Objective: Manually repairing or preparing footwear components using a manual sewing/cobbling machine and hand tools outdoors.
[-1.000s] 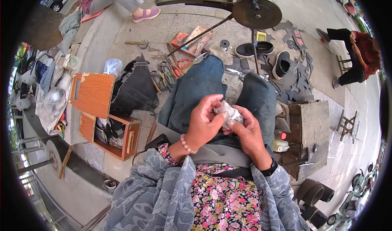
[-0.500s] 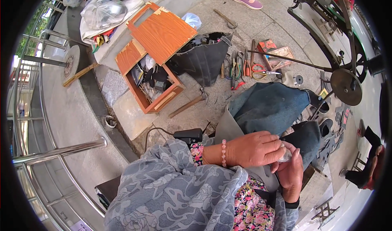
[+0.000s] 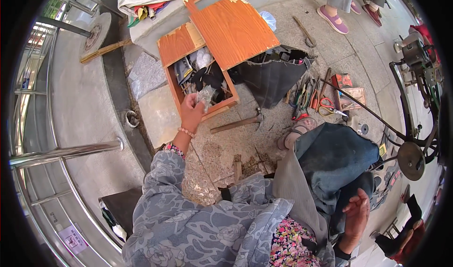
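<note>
Over the near edge of an open wooden box (image 3: 221, 107), my left hand (image 3: 191, 113) pinches a small crumpled clear plastic bag (image 3: 205, 96). Black pieces, a white bundle and other odds and ends lie inside the box, partly hidden by a loose wooden panel (image 3: 236, 29) across its top. My right hand (image 3: 356, 216) rests by my lap at the lower right, fingers loosely curled and apart, with nothing seen in it. Beside it a dark blue cloth (image 3: 335, 154) covers my knee, and a grey apron (image 3: 295, 177) hangs over my lap.
A hammer (image 3: 236, 124) lies on the paving before the box. Right of a dark bag (image 3: 271, 78) are pliers, orange-handled scissors (image 3: 326, 107) and a red box (image 3: 343, 81). A hand-cranked machine (image 3: 420, 97) stands at right; metal railings (image 3: 71, 153) run along the left. Another person's shoes (image 3: 333, 19) show at the top.
My hands have parted. My left hand has moved left and forward to the wooden box with the plastic bag; my right hand has let go and dropped toward my lap. The view has shifted.
</note>
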`<state>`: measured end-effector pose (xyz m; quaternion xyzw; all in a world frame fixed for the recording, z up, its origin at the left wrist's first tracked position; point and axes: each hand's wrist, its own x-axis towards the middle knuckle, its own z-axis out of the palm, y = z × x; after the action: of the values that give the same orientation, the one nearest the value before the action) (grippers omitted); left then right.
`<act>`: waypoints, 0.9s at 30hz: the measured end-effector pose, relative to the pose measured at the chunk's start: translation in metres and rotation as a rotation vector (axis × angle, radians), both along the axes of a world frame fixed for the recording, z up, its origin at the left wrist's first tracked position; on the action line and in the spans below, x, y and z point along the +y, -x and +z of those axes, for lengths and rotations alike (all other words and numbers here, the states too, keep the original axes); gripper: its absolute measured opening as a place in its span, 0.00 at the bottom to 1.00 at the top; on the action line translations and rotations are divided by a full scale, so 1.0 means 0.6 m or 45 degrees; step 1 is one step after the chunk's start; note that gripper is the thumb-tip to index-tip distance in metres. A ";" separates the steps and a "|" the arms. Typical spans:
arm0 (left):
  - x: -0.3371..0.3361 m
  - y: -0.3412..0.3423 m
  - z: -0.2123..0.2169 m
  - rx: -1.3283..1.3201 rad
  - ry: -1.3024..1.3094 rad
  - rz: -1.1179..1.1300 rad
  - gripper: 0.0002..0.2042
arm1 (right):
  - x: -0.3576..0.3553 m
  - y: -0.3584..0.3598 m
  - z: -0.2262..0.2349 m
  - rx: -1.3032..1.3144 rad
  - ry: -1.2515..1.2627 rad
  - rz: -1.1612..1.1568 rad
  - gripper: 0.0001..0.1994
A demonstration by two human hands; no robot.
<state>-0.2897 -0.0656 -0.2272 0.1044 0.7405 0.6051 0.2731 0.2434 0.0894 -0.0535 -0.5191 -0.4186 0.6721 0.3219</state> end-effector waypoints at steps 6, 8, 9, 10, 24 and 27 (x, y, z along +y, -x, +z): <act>-0.028 0.130 -0.121 -0.181 0.228 0.215 0.14 | 0.007 -0.169 -0.042 -0.686 -0.171 -0.555 0.18; -0.005 0.133 -0.122 -0.239 0.267 0.174 0.12 | -0.004 -0.197 -0.049 -0.867 -0.209 -0.682 0.16; 0.006 0.135 -0.117 -0.283 0.301 0.128 0.11 | -0.011 -0.206 -0.055 -0.873 -0.208 -0.680 0.16; 0.017 0.136 -0.112 -0.427 0.233 0.001 0.12 | -0.021 -0.214 -0.065 -0.806 -0.133 -0.649 0.16; -0.014 0.185 -0.256 0.031 1.039 -0.522 0.12 | -0.123 -0.327 -0.139 -1.963 -0.917 0.435 0.27; 0.005 0.171 -0.206 -0.216 0.692 -0.236 0.09 | -0.111 -0.363 -0.157 -1.895 -0.870 0.406 0.27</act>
<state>-0.3922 -0.0628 -0.3508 0.0439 0.8372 0.3637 0.4061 0.4610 0.0228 -0.1477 -0.6358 -0.7714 0.0269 0.0019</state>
